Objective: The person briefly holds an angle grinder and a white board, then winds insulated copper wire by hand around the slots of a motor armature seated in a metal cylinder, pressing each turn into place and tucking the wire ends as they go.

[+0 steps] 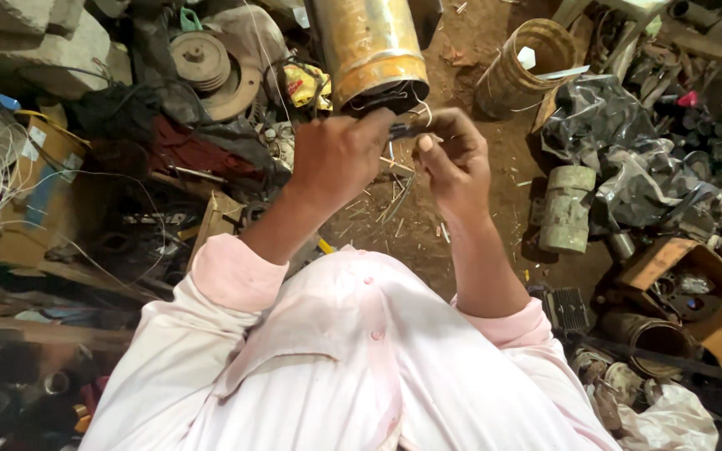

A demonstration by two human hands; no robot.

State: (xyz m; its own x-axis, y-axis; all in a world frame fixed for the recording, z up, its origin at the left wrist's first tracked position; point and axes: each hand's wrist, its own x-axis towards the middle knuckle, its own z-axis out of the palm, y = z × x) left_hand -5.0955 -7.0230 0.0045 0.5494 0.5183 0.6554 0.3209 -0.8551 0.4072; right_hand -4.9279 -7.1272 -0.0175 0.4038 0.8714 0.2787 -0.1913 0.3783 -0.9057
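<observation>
At frame centre my left hand [336, 154] and right hand [453, 163] pinch a small dark piece [403, 130] lying crosswise between their fingertips.

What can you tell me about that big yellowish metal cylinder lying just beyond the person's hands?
The cylinder looks like worn sheet metal, yellowish with scuffed, dull patches and a raised band near its lower rim. It lies on the dirt floor, running out of the top of the picture, its open dark end facing the person. Thin wires come out of that end. The left hand and right hand work just in front of the opening, pinching a small dark piece; whether they touch the cylinder itself cannot be told.
</observation>
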